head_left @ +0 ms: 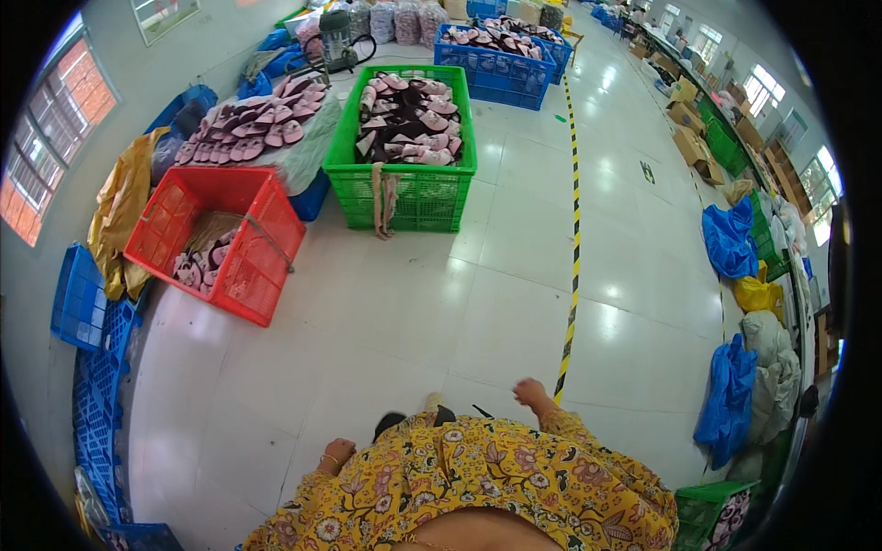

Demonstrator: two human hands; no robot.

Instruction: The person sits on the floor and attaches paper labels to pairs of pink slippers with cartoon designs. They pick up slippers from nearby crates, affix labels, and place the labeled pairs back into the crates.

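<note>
My left hand [338, 452], with a thin bracelet at the wrist, hangs low beside my body. Its fingers look curled in, and I see nothing in them. My right hand [531, 393] is held a little forward over the floor, near the yellow-and-black floor tape [575, 230]. The fingers there are loosely bent and somewhat apart, with nothing held. Neither hand touches anything. Ahead on the left stands a red crate [266, 262], tilted in view, with a few pink-and-black slipper-like pieces [204, 266] inside. Beyond it, a green crate [395, 197] is heaped with similar pieces [413, 119].
More pink pieces [248, 129] lie in rows on a sheet-covered stack at left. Blue crates [496, 78] stand farther ahead, near a vacuum cleaner [338, 41]. Blue pallets [99, 395] line the left wall. Along the right are blue bags [726, 399], cardboard boxes [695, 151] and a green crate [703, 510].
</note>
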